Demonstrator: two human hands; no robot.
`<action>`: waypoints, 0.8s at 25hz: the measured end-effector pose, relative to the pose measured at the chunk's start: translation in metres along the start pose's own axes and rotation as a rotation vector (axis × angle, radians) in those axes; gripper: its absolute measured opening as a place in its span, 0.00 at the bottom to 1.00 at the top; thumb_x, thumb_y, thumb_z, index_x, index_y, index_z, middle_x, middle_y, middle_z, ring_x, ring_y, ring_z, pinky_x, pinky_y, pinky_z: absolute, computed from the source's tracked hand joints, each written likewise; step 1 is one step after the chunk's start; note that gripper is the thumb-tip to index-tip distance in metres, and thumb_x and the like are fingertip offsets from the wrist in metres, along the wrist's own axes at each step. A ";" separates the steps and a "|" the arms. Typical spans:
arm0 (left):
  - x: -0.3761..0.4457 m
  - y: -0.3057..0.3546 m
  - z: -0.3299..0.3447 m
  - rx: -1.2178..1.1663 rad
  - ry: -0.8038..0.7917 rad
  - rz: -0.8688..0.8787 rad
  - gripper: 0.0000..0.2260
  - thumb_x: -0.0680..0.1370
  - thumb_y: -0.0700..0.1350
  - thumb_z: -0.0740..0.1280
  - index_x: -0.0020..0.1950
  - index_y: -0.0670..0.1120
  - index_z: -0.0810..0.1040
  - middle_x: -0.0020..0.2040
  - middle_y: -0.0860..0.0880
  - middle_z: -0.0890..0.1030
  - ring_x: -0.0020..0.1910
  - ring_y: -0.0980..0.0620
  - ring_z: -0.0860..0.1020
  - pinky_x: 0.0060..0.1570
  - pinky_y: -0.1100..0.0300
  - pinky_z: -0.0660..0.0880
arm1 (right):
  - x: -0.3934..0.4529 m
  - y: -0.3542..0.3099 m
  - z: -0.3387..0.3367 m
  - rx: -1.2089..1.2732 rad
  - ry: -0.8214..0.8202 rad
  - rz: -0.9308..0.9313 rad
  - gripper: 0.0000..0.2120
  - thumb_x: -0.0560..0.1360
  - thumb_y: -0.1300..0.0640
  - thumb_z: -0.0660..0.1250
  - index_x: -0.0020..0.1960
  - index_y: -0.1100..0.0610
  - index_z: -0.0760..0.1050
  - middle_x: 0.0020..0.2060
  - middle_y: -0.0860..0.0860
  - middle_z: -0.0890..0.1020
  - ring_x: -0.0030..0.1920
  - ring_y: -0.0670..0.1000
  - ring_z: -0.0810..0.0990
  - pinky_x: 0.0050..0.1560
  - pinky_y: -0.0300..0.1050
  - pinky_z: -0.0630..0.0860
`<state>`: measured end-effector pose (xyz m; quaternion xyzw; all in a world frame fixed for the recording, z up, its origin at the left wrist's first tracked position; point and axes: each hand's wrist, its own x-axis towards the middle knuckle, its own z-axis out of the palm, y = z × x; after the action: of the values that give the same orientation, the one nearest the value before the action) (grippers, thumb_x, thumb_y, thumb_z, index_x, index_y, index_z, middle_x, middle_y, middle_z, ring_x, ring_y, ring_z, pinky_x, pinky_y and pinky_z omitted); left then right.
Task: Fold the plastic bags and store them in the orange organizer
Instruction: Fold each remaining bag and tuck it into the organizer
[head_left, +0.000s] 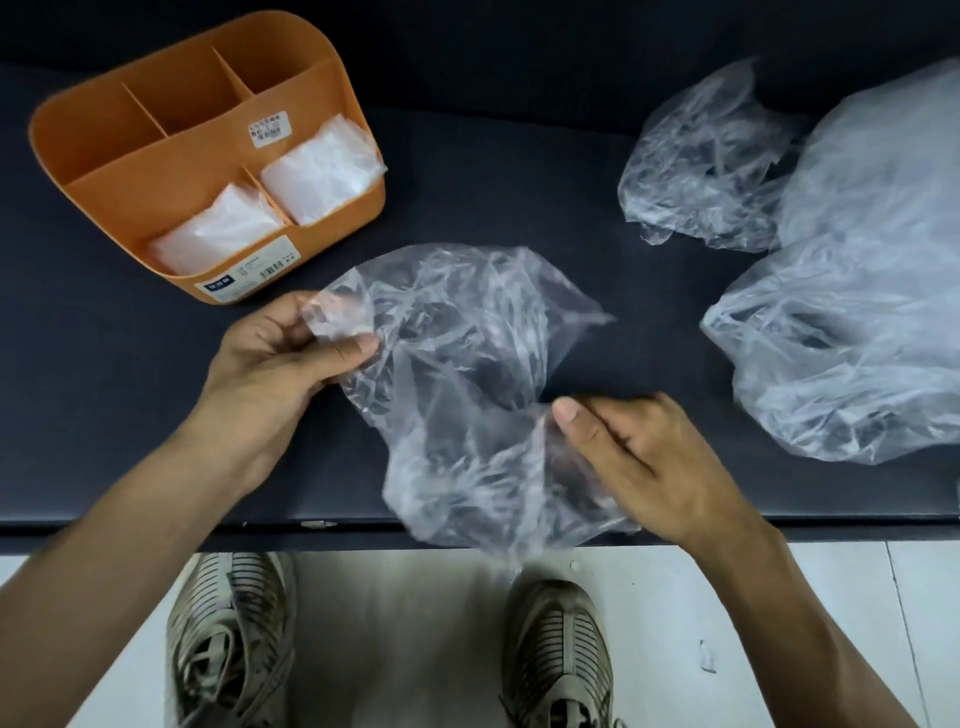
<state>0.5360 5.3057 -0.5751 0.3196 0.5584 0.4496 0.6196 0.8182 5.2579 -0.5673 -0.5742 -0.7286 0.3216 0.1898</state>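
Dark tabletop (519, 171), pale floor tiles (415, 649) below its near edge, two shoes (228, 639) on them. Left hand (275, 358) pinches a corner of a crumpled clear plastic bag (457, 395) between thumb and fingers; right hand (639, 457) grips its other side. Bag hangs partly over the table edge. Orange organizer (104, 130) at far left, two folded bags (317, 169) in its front compartments. Loose bags (852, 332) heaped at right.
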 end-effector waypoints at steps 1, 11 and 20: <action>-0.001 0.002 -0.001 -0.063 -0.041 -0.005 0.17 0.65 0.39 0.76 0.52 0.44 0.80 0.44 0.50 0.86 0.45 0.53 0.84 0.49 0.61 0.81 | -0.001 -0.003 -0.005 0.132 -0.070 0.061 0.27 0.81 0.37 0.52 0.40 0.52 0.81 0.28 0.46 0.80 0.29 0.47 0.79 0.35 0.44 0.74; 0.000 -0.005 0.007 -0.026 0.316 0.007 0.13 0.69 0.48 0.77 0.44 0.50 0.73 0.43 0.51 0.81 0.39 0.54 0.82 0.41 0.60 0.79 | 0.021 0.001 -0.003 0.608 0.419 0.659 0.09 0.84 0.49 0.60 0.51 0.51 0.77 0.33 0.54 0.85 0.23 0.50 0.75 0.23 0.40 0.67; 0.006 -0.001 0.005 0.109 0.293 -0.012 0.06 0.75 0.37 0.74 0.47 0.45 0.79 0.33 0.51 0.83 0.31 0.54 0.80 0.35 0.63 0.79 | 0.070 -0.005 -0.012 0.748 0.317 0.814 0.09 0.80 0.51 0.68 0.52 0.57 0.78 0.31 0.54 0.84 0.21 0.49 0.75 0.20 0.37 0.68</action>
<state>0.5414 5.3109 -0.5778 0.2804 0.6685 0.4565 0.5159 0.8034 5.3274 -0.5621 -0.7434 -0.2483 0.5143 0.3480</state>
